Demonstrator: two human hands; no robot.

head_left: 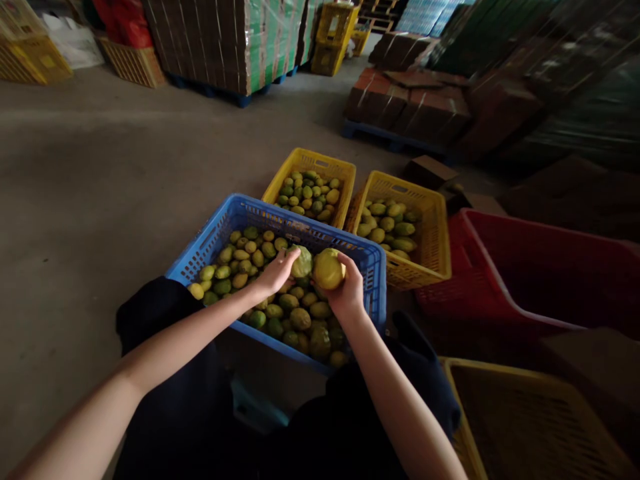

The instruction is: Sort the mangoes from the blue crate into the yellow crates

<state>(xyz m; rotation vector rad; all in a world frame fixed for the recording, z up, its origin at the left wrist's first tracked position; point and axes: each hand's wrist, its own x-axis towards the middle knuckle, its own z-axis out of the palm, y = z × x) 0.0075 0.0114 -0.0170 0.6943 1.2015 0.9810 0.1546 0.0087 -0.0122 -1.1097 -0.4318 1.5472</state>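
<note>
Above a blue plastic crate (205,243) full of lemons (300,319), both my hands hold fruit. My left hand (278,272) is closed on a greenish lemon (302,263). A large yellow lemon (329,269) sits in my right hand (349,293), the fingers curled round its right side. The two held lemons are side by side, nearly touching. Loose lemons in the crate range from green to yellow and lie in several layers, some of them hidden beneath my hands and forearms. The crate stands between my knees.
Two yellow crates (320,162) of lemons stand beyond the blue one. To the right are a red bin (465,247) and another yellow crate (480,365) near my right leg. Strapped carton stacks (400,107) on pallets and wrapped goods stand farther back.
</note>
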